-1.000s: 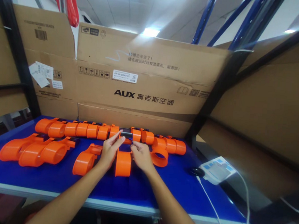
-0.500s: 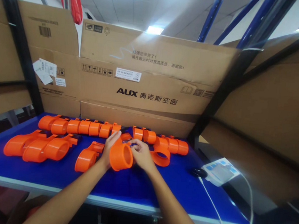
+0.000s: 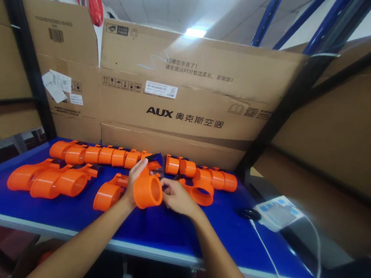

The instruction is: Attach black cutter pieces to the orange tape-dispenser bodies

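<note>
My left hand [image 3: 132,182] is closed around an orange plastic part with a wide round ring [image 3: 147,192], lifted above the blue table with the ring's opening facing right and towards me. A dark blue piece [image 3: 154,158] shows at its upper end, beyond my fingers. My right hand [image 3: 176,195] is at the ring's right side, its fingers curled in a pinch; what lies between the fingertips is hidden. Beside my left forearm stands a similar orange part [image 3: 108,195], and another with its ring open upward [image 3: 202,194] lies just past my right hand.
A row of orange parts [image 3: 106,155] runs along the back of the blue table [image 3: 77,218], with several more at the left [image 3: 43,183]. Behind stands a cardboard wall [image 3: 189,100]. A black mouse-like object [image 3: 250,214] and a white box with a cable [image 3: 278,213] lie at the right.
My right hand has moved slightly down along the ring's right side, fingers curling more. The held part has tilted slightly, and more of its dark blue end shows. The view has shifted a little.
</note>
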`<state>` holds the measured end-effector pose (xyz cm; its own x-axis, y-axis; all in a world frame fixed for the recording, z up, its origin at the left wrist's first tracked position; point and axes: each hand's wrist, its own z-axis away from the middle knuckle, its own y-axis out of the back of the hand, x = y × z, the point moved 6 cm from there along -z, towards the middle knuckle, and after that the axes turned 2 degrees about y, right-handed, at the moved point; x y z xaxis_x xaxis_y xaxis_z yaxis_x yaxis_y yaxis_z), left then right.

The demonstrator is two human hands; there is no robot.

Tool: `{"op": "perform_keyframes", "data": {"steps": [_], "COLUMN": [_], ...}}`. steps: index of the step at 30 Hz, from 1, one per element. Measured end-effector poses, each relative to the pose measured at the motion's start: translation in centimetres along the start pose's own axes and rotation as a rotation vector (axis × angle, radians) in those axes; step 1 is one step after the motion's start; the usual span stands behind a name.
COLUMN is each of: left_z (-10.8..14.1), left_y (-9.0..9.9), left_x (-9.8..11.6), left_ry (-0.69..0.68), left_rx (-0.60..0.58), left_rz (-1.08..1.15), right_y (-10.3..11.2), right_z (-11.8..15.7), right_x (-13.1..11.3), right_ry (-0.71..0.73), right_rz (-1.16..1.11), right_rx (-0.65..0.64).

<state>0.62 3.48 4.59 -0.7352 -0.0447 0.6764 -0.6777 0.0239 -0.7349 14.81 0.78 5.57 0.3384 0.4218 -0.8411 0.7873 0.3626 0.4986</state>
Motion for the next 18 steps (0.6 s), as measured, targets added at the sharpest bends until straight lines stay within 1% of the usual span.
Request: {"op": "perform_keyframes", "data": {"steps": [6,10,12,14,15,16,18], "left_z": [0.9,1.3,1.2,1.0,0.9,0.7,0.4], "left_y": [-0.6,-1.1,-1.2,-1.0,-0.9,-0.7,-0.4], "left_x": [0.6,0.9,0.9,0.8,0.8,0.7,0.7], "left_ry": [-0.044,-0.063,-0.063,-0.074,-0.081,-0.090,-0.116], "left_rx": [0.045,0.037,0.023,0.017,0.014,0.010,0.005], "left_rz": [-0.054,-0.058,-0.058,-0.075,-0.093,-0.117,-0.178], "right_y": [-0.5,-0.8,-0.7,-0.5,-0.1,0.3,1.6], "right_z": [0.5,0.7,0.6,0.5,0.3,0.2,-0.1], "right_x": [0.7,0.5,0.6,0.9,1.1,1.2,1.2], "right_ry": [-0.073,-0.096,-0.111,-0.120,-0.120,-0.115,-0.075], "right_rz": [0.023,0.064,0.087,0.106,0.113,0.115,0.100], "right_rx": [-0.109,-0.176,-0.186,-0.159,-0.121,-0.062,0.101]}}
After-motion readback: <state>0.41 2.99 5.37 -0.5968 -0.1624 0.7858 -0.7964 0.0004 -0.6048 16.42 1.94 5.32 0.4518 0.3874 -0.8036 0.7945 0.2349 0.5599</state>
